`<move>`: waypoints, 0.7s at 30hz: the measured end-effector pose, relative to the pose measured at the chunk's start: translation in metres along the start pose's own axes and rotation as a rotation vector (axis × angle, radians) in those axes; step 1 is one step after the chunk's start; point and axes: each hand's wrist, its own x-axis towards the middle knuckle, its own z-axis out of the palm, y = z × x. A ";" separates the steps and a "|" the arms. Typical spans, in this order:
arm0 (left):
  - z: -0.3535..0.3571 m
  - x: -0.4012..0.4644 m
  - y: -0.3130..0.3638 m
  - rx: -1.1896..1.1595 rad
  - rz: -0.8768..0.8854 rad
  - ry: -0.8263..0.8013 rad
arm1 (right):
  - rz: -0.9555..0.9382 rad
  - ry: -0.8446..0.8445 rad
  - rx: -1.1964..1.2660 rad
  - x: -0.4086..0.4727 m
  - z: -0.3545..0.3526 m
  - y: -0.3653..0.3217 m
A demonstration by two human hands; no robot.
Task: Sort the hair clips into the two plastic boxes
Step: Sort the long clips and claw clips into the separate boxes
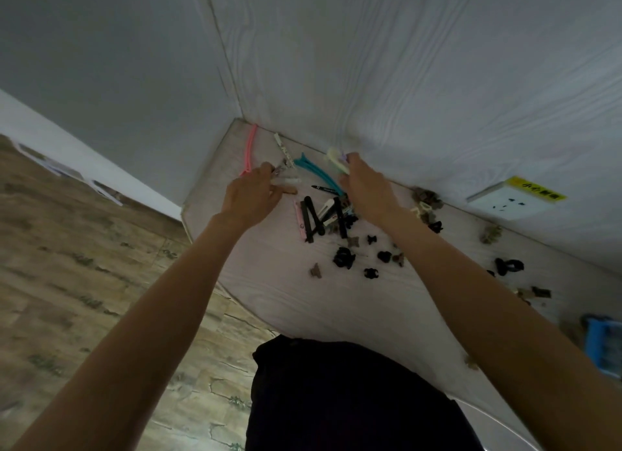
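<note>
My left fingers (269,171) pinch a small patterned clip (281,168) near the desk's (286,299) far corner; my right fingers (353,161) hold a pale yellow clip (335,158), both arms stretched forward. One pink clip (249,148) and one teal clip (316,173) lie between my hands, black clips (314,220) just nearer. One blue box (604,346) sits far right.

White wall socket (505,200), yellow sticker (535,189)
</note>
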 end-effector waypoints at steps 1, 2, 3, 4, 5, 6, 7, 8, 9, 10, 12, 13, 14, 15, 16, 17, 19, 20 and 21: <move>0.001 0.005 -0.001 0.019 -0.001 -0.034 | -0.008 -0.027 -0.001 0.006 0.003 -0.006; 0.002 0.010 -0.001 0.032 0.006 -0.065 | -0.007 -0.058 -0.012 0.011 0.007 -0.009; 0.003 0.014 0.000 0.053 0.024 -0.092 | -0.002 -0.090 -0.025 0.015 0.011 -0.010; 0.005 0.017 0.000 0.082 0.050 -0.116 | 0.004 -0.119 -0.040 0.017 0.015 -0.010; 0.005 0.020 -0.001 0.107 0.077 -0.126 | 0.006 -0.142 -0.060 0.019 0.018 -0.009; 0.006 0.023 -0.001 0.124 0.097 -0.124 | 0.006 -0.160 -0.086 0.021 0.020 -0.008; 0.005 0.024 -0.001 0.132 0.110 -0.114 | 0.004 -0.177 -0.113 0.022 0.021 -0.006; 0.004 0.026 -0.001 0.132 0.115 -0.106 | 0.005 -0.201 -0.136 0.023 0.021 -0.006; 0.003 0.027 0.000 0.129 0.119 -0.103 | 0.003 -0.230 -0.152 0.024 0.021 -0.005; 0.002 0.027 0.001 0.128 0.121 -0.111 | 0.010 -0.260 -0.160 0.025 0.020 -0.004; 0.002 0.028 0.002 0.144 0.138 -0.127 | 0.023 -0.284 -0.184 0.023 0.019 -0.002; 0.002 0.028 0.002 0.158 0.157 -0.122 | 0.021 -0.281 -0.207 0.022 0.017 -0.001; 0.003 0.027 0.003 0.175 0.178 -0.118 | 0.023 -0.276 -0.234 0.021 0.016 0.000; 0.005 0.027 0.004 0.195 0.200 -0.110 | 0.026 -0.271 -0.262 0.020 0.015 0.001; 0.007 0.026 0.005 0.217 0.216 -0.097 | 0.031 -0.268 -0.284 0.019 0.014 0.002; 0.011 0.026 0.007 0.241 0.233 -0.083 | 0.035 -0.264 -0.296 0.017 0.013 0.003; 0.017 0.022 0.012 0.273 0.245 -0.058 | 0.042 -0.230 -0.271 0.011 0.011 0.006; 0.019 0.021 0.013 0.279 0.251 -0.033 | 0.055 -0.197 -0.229 0.007 0.010 0.008; 0.023 0.020 0.015 0.271 0.259 -0.002 | 0.070 -0.162 -0.176 0.002 0.008 0.010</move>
